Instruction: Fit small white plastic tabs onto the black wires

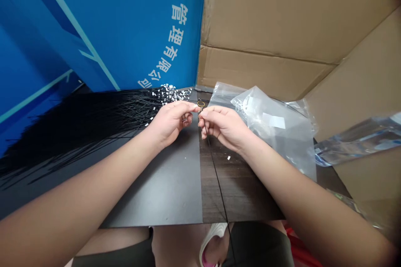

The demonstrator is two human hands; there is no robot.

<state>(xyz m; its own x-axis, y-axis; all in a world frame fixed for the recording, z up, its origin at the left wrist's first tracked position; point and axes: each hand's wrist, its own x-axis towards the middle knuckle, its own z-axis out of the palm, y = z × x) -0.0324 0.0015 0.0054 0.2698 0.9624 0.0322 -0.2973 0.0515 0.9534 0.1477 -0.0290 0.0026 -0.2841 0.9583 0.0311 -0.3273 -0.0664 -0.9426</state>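
Note:
Over the table's middle, my left hand (175, 120) and my right hand (223, 125) meet almost fingertip to fingertip, both pinched. A thin black wire (216, 172) comes out of my right fingers and runs down past the table's front edge. What my left thumb and forefinger pinch is too small to make out. Just beyond the fingertips is a small yellow ring (201, 103); whether it is held or lies on the table I cannot tell. To the left lies a large bundle of black wires (78, 117) with white connectors (169, 94) at their ends.
Clear plastic bags (282, 142) lie at the right, one with a white label. A loose white connector (228, 157) rests on the dark table (244, 196). Behind stand a blue printed panel (125, 21) and a cardboard wall (269, 12). Another plastic packet (357, 142) is farther right.

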